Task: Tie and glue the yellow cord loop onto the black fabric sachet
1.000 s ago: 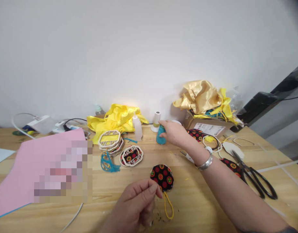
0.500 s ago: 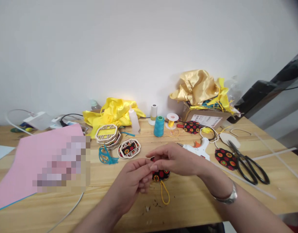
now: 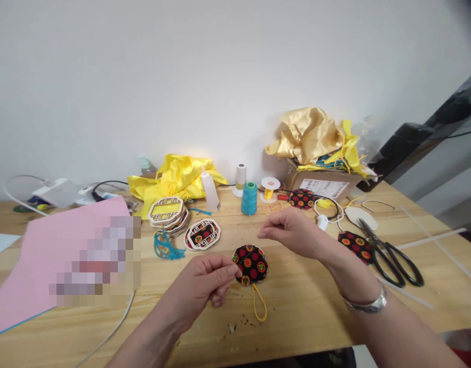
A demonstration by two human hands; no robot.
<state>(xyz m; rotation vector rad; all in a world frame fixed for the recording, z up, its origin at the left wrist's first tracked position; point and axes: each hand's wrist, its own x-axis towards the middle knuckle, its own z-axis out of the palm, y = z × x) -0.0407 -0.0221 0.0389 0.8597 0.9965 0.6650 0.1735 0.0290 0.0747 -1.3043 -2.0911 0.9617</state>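
Surface (image 3: 304, 312): light wood, backed by a pale wall (image 3: 204, 76).
Patch (image 3: 250, 265): laid flat between the hands, dotted with red and green motifs on black; a yellow loop (image 3: 262, 319) is attached at its near edge.
Left hand (image 3: 204, 283): thumb and forefinger pressed together, placed over the patch's left edge; whether anything is gripped cannot be told.
Right hand (image 3: 296, 232): thumb and fingertips brought together, raised beyond the patch and to its right; any fine thread cannot be made out.
Blue thread (image 3: 249, 200): stood upright behind the patch, beside a yellow spool (image 3: 269, 194).
Scissors (image 3: 378, 244): laid open at the right.
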